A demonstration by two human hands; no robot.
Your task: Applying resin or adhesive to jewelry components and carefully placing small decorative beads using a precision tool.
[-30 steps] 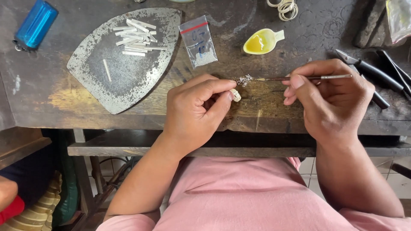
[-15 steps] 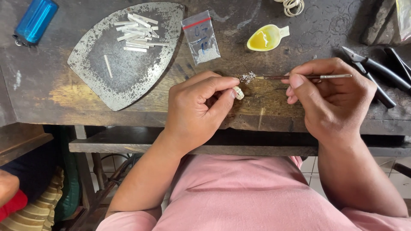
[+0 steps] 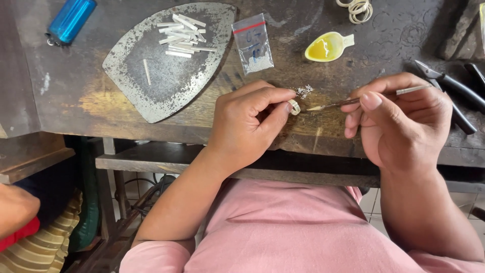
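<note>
Silvery ring (image 3: pixel 294 106), seemingly, pinched in left fingers (image 3: pixel 275 96); right fingers (image 3: pixel 371 101) grip tweezers (image 3: pixel 353 101).

– Any packaging on the bench from where you're watching?
– I see one: a small clear plastic zip bag (image 3: pixel 254 43) with a red strip along its top, lying flat just right of the grey metal plate (image 3: pixel 166 76), pale powder settled at its lower end.
</note>
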